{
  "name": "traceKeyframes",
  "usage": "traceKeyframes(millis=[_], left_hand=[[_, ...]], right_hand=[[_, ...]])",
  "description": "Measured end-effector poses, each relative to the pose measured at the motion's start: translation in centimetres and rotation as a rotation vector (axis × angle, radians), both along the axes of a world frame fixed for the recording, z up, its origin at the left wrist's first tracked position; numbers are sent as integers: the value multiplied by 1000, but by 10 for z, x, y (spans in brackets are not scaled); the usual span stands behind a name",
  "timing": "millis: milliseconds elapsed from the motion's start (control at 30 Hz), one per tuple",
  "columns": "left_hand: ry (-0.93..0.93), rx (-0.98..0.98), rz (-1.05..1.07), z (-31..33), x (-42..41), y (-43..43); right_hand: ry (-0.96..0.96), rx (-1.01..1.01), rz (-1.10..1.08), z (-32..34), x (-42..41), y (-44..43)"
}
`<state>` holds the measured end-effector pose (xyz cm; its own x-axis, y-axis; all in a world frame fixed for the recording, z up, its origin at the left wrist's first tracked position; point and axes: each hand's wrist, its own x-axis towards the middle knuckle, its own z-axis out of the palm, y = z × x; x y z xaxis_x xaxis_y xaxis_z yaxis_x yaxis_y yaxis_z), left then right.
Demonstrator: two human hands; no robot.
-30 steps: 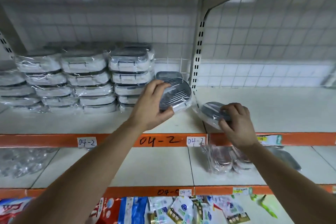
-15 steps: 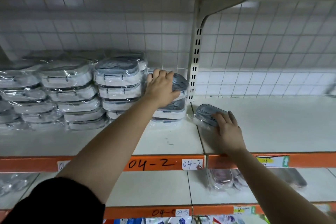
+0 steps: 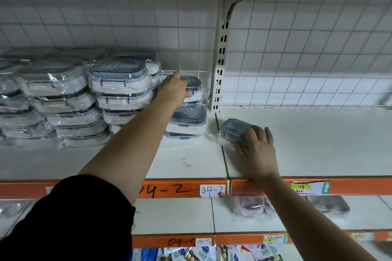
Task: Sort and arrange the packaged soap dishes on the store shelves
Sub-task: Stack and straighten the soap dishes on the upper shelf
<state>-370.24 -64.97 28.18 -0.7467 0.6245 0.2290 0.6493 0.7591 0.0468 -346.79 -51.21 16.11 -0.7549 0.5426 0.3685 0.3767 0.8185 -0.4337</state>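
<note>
Several stacks of plastic-wrapped grey-lidded soap dishes (image 3: pixel 118 78) fill the left part of the white shelf (image 3: pixel 191 161). My left hand (image 3: pixel 172 89) reaches to the back and grips a wrapped soap dish (image 3: pixel 194 87) sitting on top of a short stack (image 3: pixel 188 121) beside the upright post. To the right of the post, my right hand (image 3: pixel 257 150) holds another wrapped soap dish (image 3: pixel 233 130) that lies on the shelf, fingers curled over its near end.
A slotted metal upright (image 3: pixel 220 59) and a wire grid back panel (image 3: pixel 307 48) bound the shelf. Orange price rails (image 3: pixel 180 189) run along the front edges. More wrapped items (image 3: pixel 252 203) lie on the lower shelf, and colourful packets (image 3: pixel 201 253) sit below that.
My left hand carried its soap dish up and back, setting it on the short stack by the post. My right hand set its dish down on the shelf. The view moved closer.
</note>
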Motion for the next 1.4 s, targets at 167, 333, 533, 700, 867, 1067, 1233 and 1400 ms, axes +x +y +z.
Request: traceKeyframes(millis=[167,333,533,700,867,1067,1233,1400], left_hand=[[59,2,24,-9,-7,5],[167,3,-5,-12,6,7],[158,273,-93,-22,40,-23],[308,510,-215,-54,90,-75],[296,499,-164,-96,113,-108],[237,420,-86,-129,125,-118],[226,479,-62,-131,126,-117],[256,516,-65,-132,126,-117]], right_hand=[[-22,18,-13,-7,-3,5],[39,-4,-9,-4,-1,2],[138,1,-48,-6,3,1],[309,-86,-28,0,8,2],[442,-128,182,36,-7,-12],[424,-89,408,76,-59,-38],[227,-103,444,75,-97,-51],[210,-157,387,60,-104,-60]])
